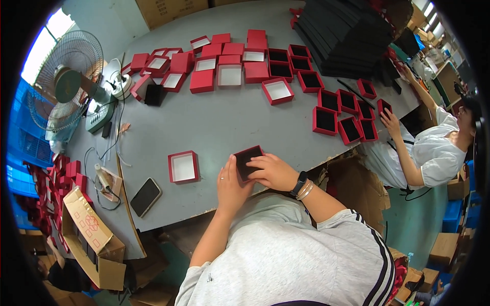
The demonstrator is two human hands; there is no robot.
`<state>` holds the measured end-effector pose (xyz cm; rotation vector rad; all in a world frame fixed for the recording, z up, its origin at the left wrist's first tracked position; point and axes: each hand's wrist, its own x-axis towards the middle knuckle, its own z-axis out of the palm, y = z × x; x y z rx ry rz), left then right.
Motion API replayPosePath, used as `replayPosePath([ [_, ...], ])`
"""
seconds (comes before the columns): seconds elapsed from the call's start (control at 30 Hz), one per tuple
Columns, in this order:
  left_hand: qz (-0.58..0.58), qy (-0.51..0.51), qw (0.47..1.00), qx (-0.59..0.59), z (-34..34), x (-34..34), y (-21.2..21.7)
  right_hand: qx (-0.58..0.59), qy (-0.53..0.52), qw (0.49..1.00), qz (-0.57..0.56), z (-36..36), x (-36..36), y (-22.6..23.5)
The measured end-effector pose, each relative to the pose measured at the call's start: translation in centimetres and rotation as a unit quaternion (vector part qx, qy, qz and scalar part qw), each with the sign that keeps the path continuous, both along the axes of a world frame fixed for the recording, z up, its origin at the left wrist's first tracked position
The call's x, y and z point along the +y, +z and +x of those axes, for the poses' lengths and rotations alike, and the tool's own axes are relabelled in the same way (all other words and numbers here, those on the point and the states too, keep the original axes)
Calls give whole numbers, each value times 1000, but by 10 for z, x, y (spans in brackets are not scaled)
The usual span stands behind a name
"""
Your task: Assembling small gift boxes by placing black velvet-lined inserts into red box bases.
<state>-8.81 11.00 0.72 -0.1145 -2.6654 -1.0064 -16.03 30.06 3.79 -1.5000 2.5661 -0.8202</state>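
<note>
A small red box (262, 149) with a black lining is between my hands at the near edge of the table. My left hand (232, 186) grips its left side, with the fingers along the wall. My right hand (275, 172) is at its right side, fingertips bent over the rim onto the black lining; the thumb side is partly hidden. Left of my hands, a red box part (184, 167) with a white inside lies open side up. Beyond it, a black phone (146, 197) rests near the table's edge.
Red box parts (229, 74) spread across the table's far side. Several black-lined boxes (325, 120) sit at right, before a stack of black foam sheets (342, 35). A fan (69, 84), cables and a cardboard carton (94, 237) stand left. A co-worker's hand (390, 122) holds a box.
</note>
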Motion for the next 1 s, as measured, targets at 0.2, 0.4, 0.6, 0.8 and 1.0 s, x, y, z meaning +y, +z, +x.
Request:
replayPosePath([
  [0.2, -1, -2, 1000, -24, -2, -2, 0, 54, -179, 982, -18, -17, 65, -7],
  [0.4, -39, 4, 999, -25, 3, -11, 3, 126, -299, 945, -52, -51, 126, -21],
  [0.6, -16, -35, 999, 8, 0, -11, -3, 131, -367, 921, -13, -45, 147, -46],
  [0.8, 9, -5, 999, 31, 12, -8, -14, 199, -410, 887, -74, -43, 155, -64],
  [1.0, 14, -33, 999, 28, 11, -8, -9, 205, -443, 868, -87, -46, 161, -70],
])
